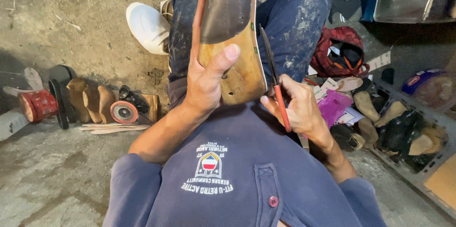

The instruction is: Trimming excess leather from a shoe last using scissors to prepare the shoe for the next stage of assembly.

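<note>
The left hand [206, 77] wraps its fingers around a wooden shoe last [240, 61] whose long axis runs away over the lap, while just right of it the right hand [297, 108] pinches a red-handled knife [274, 82] parallel to its edge.

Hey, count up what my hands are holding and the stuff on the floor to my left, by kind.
Wooden shoe form with dark leather, in left hand: 1
Red-handled tool, in right hand: 1
White shoe: 1
Red tin: 1
Angle grinder: 1
Total: 5
</note>
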